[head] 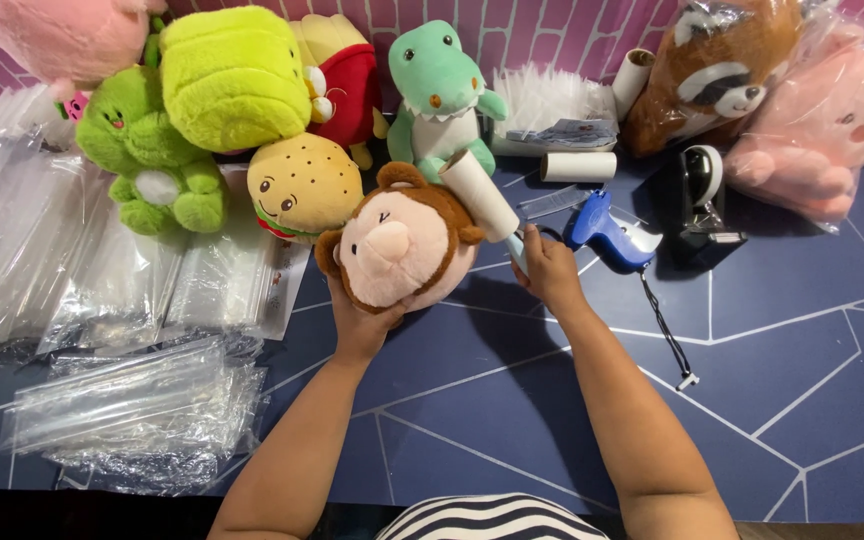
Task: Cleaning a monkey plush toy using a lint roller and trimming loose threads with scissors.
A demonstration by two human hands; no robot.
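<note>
Monkey plush [399, 247], brown with a pale pink face, is being held up above the desk [772, 330] near the middle of the view, its face turned toward the camera. It is being cupped from below by the left hand [360, 318], whose fingers are curled around its lower edge. A lint roller [482, 196] is being gripped by its light blue handle in the right hand [549, 268], which is closed around it; the white roll is being pressed against the upper right side of the plush head, though actual contact is hard to confirm from this angle.

Behind the plush, a burger plush [304, 185] and a green dinosaur plush [440, 100] are being kept among other soft toys along the brick-patterned wall. A blue tagging gun [607, 232] is lying just beside the right hand, with a black tape dispenser [702, 195] further right. A spare white roll [578, 166] is lying behind the gun. Clear plastic bags [132, 410] are being stacked at the left of the desk, well apart from both hands. A bagged pink plush [827, 125] is resting at the far right.
</note>
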